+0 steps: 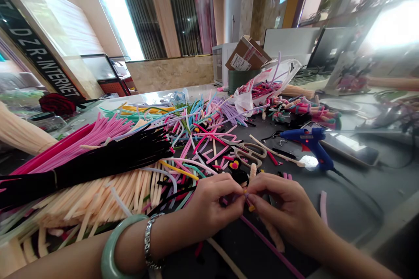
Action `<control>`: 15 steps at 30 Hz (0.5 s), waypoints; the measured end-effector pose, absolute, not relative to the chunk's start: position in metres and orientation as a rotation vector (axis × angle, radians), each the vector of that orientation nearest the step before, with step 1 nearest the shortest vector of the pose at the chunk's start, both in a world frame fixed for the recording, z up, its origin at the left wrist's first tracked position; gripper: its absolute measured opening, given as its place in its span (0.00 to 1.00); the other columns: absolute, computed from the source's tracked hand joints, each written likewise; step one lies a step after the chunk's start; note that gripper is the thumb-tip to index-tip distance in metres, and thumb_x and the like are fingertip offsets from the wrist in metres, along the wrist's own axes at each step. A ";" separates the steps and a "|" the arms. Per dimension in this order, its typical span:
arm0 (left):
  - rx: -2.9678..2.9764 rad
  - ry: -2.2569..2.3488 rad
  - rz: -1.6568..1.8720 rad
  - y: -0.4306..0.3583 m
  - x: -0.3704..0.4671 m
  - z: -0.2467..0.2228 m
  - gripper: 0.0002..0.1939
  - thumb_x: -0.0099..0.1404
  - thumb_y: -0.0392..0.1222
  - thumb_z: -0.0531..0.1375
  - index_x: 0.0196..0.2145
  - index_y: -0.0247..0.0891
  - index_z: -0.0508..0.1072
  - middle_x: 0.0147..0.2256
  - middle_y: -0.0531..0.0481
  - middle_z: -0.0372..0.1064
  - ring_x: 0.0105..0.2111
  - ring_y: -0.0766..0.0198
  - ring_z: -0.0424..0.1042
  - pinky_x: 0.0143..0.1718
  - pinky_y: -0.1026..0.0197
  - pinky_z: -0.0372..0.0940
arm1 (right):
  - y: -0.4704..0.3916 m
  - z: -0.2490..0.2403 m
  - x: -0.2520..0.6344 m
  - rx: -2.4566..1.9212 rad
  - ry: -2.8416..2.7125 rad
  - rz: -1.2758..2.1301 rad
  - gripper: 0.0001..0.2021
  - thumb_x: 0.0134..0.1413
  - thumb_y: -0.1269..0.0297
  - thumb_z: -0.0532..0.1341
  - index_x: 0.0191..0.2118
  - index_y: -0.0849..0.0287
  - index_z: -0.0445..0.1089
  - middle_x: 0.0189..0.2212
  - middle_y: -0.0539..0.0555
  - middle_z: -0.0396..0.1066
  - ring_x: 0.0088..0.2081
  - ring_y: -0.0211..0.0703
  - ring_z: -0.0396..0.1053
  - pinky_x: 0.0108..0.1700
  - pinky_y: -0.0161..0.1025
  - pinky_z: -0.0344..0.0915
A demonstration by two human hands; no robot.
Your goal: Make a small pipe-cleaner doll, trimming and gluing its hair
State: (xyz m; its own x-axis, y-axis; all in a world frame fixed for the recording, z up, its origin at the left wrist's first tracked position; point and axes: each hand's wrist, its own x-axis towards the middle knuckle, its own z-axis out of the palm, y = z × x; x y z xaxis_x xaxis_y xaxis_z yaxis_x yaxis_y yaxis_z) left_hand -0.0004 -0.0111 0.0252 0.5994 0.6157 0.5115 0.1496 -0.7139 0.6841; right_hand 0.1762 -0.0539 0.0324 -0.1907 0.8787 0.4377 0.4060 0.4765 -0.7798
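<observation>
My left hand and my right hand meet over the dark tabletop, fingertips pinched together on a small pipe-cleaner doll. The doll has a black head with a red and yellow heart-shaped piece on it, and a beige pipe-cleaner limb pokes up beside my right fingers. A bit of yellow shows below the pinch; the rest is hidden by my fingers. Under my hands runs a long purple pipe cleaner. Beige-handled scissors lie just beyond.
Bundles of black, pink and beige pipe cleaners lie at the left. Right stands a blue hot-glue gun, its cord trailing, by a phone. Finished dolls, a plastic bag and a cardboard box are behind.
</observation>
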 end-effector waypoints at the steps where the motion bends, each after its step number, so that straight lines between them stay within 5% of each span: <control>1: 2.224 0.600 1.033 -0.011 -0.001 0.025 0.05 0.59 0.32 0.58 0.26 0.35 0.71 0.24 0.51 0.63 0.26 0.67 0.63 0.30 0.64 0.61 | -0.054 0.033 0.177 -1.073 -1.790 0.629 0.06 0.54 0.69 0.58 0.29 0.58 0.72 0.25 0.51 0.71 0.28 0.40 0.69 0.31 0.35 0.65; 15: 2.052 0.770 1.019 -0.009 -0.001 0.025 0.05 0.61 0.34 0.58 0.28 0.35 0.72 0.22 0.56 0.64 0.23 0.71 0.61 0.25 0.69 0.56 | -0.056 0.029 0.174 -1.149 -1.512 1.026 0.12 0.58 0.57 0.57 0.32 0.60 0.72 0.21 0.49 0.68 0.18 0.34 0.63 0.20 0.31 0.60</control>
